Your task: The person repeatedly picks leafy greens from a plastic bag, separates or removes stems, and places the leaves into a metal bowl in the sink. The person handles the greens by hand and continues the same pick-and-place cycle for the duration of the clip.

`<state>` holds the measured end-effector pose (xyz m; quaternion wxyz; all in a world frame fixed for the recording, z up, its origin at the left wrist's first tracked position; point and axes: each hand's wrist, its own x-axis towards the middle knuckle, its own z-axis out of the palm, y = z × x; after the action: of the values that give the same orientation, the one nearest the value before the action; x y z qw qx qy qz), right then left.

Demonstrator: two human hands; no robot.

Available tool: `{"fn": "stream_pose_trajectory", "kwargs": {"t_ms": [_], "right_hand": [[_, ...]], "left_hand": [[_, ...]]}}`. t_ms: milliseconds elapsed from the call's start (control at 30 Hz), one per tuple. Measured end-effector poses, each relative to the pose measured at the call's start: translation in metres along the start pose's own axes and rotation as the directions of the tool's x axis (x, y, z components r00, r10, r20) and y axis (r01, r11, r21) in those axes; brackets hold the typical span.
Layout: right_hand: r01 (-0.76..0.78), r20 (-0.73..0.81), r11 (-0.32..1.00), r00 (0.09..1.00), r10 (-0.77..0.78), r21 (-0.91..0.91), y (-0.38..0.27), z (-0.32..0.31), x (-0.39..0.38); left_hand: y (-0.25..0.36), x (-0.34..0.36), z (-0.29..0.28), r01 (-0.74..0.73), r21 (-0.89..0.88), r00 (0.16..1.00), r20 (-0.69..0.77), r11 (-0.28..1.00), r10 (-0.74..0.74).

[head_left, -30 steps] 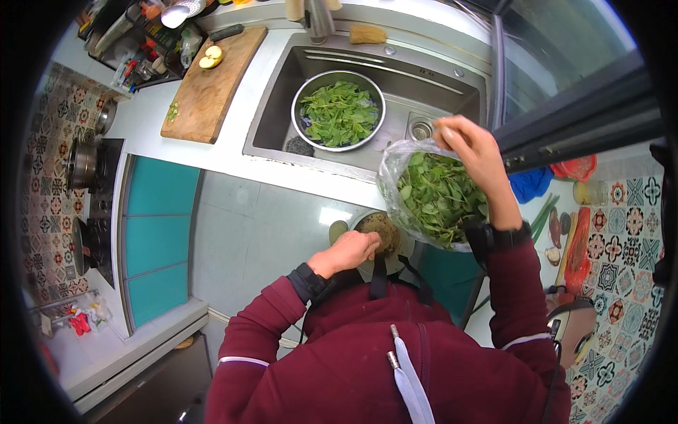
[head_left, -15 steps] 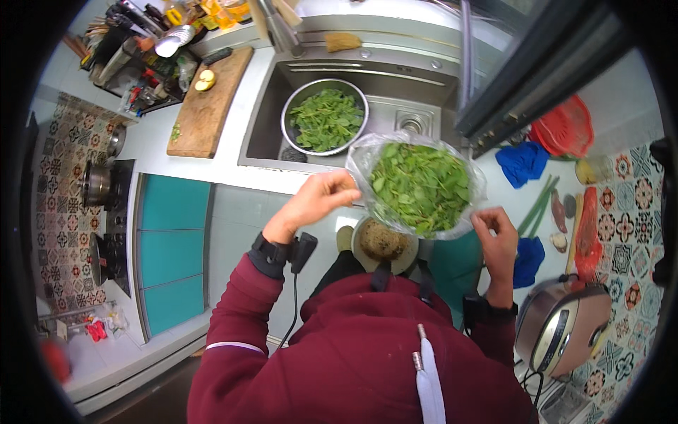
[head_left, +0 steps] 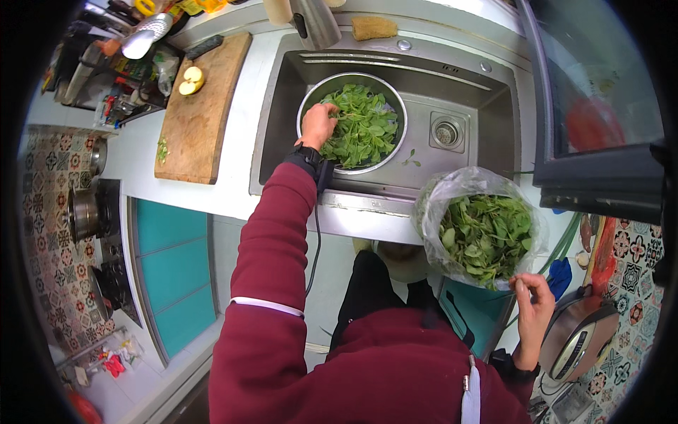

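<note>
One heap of greens (head_left: 364, 136) sits at 12 o'clock in a metal bowl (head_left: 388, 89) in the sink (head_left: 420, 113), prob. so drips stay contained: bright green, fresh-looking, loosely piled. L hand (head_left: 318, 127) is at bowl's 9 o'clock, fingers curled among them; can't tell if gripping. Approx. 3 o'clock, a clear plastic bag (head_left: 429, 212) gapes w/ more; R hand (head_left: 534, 304) pinches its rim at 5 o'clock, likely for steadying. Cutting board (head_left: 201, 134) w/ cut apple (head_left: 191, 80), 10 o'clock.

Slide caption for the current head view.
Left hand at leafy greens in a round basin in the sink, right hand holding the rim of a greens-filled plastic bag.
</note>
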<state>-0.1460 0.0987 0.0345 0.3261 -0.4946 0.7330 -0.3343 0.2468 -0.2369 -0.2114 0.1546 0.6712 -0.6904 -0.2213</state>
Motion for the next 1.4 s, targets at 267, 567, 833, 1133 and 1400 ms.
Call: {"fn": "stream_pose_trajectory", "kwargs": {"t_ms": [267,567,833,1133,1400], "right_hand": [[-0.106,-0.022,0.993,0.994,0.105,-0.051,-0.013,0.032,0.003],[-0.096,-0.008,0.994,0.995,0.095,-0.051,-0.019,0.044,0.016],[-0.032,0.007,0.992,0.999,0.033,-0.119,-0.03,0.037,0.034],[0.274,0.332,0.961,0.91,-0.25,-0.029,-0.08,0.09,0.127],[0.663,0.317,0.724,0.74,-0.594,-0.192,-0.109,0.256,0.257]], "left_hand": [[-0.002,0.028,0.024,-0.239,0.067,0.97,0.072,0.969,0.234],[-0.011,0.041,0.037,-0.407,0.163,0.909,0.167,0.899,0.382],[-0.016,0.052,0.026,-0.092,-0.215,0.973,0.188,0.972,0.133],[0.005,0.045,-0.026,0.118,-0.615,0.919,0.365,0.78,0.148],[0.052,0.02,-0.074,0.112,-0.747,0.866,0.397,0.655,0.304]]}}
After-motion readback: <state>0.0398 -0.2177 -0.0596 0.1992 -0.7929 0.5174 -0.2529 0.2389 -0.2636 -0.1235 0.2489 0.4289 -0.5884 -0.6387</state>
